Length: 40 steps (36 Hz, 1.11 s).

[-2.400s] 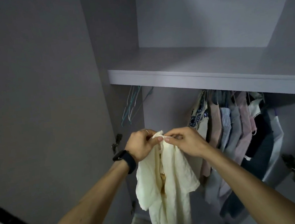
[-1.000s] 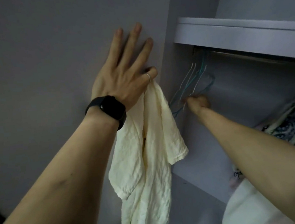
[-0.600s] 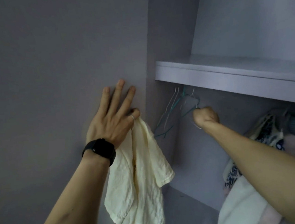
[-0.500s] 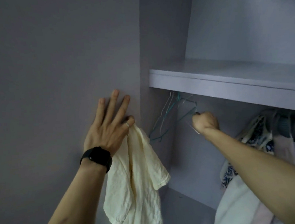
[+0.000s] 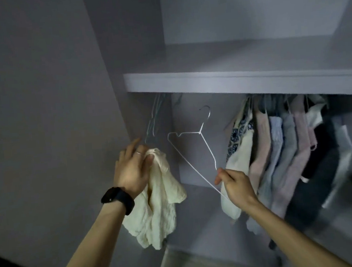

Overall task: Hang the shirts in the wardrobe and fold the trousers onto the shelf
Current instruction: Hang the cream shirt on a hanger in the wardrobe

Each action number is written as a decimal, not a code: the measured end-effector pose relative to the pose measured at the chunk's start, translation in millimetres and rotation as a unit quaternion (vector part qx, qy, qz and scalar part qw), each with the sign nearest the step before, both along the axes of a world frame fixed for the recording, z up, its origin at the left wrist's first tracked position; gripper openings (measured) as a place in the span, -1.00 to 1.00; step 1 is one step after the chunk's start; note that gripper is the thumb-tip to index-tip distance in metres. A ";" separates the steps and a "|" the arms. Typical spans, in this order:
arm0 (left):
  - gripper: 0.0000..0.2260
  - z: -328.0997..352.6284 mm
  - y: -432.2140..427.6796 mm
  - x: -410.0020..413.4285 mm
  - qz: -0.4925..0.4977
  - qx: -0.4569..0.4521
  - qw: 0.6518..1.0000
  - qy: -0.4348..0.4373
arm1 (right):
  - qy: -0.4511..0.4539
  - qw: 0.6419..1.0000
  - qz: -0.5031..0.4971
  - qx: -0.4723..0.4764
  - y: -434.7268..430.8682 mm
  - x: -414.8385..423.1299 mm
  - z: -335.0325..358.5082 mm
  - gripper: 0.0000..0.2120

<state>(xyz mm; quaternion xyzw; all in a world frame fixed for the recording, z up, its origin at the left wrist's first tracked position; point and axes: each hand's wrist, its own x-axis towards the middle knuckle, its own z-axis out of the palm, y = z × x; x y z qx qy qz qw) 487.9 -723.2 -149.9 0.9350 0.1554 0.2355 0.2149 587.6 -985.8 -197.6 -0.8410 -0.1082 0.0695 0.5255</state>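
Now the left hand point(image 5: 131, 171), a watch point(image 5: 118, 198) on its wrist, grips the bunched top of a cream shirt point(image 5: 159, 198), which hangs limp beside the wardrobe's left wall. The right hand point(image 5: 235, 185) pinches the lower corner of a white wire hanger point(image 5: 200, 132), which is tilted, hook up, below the shelf point(image 5: 230, 81), between the shirt and the hung clothes point(image 5: 279, 156).

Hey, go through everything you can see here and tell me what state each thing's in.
Cream shirt: bunched, held by left grip, unhung.
White hanger: hook free, tilted, pinched by right grip.
Spare hangers: bare, hanging under the shelf.
Hung clothes: on hangers, packed together at right.
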 end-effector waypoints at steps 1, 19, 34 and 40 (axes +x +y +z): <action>-0.81 -9.3 -10.2 -1.0 -0.039 -0.037 0.999 -0.002 | 0.001 1.000 -0.003 0.006 -6.3 -7.7 1.5 -0.57; -0.72 -120.7 -105.7 -19.8 -0.263 0.084 0.961 0.021 | 0.115 0.981 0.150 -0.043 -108.9 -87.3 -25.6 -0.80; -0.88 -134.4 -124.9 -10.7 -0.361 0.248 0.899 -0.004 | 0.221 0.960 0.058 0.160 -51.8 -38.4 13.3 -0.78; -0.80 -118.1 -120.1 -13.1 -0.272 -0.008 0.955 0.117 | 0.047 0.995 -0.055 -0.069 -74.0 -47.0 -23.8 -0.58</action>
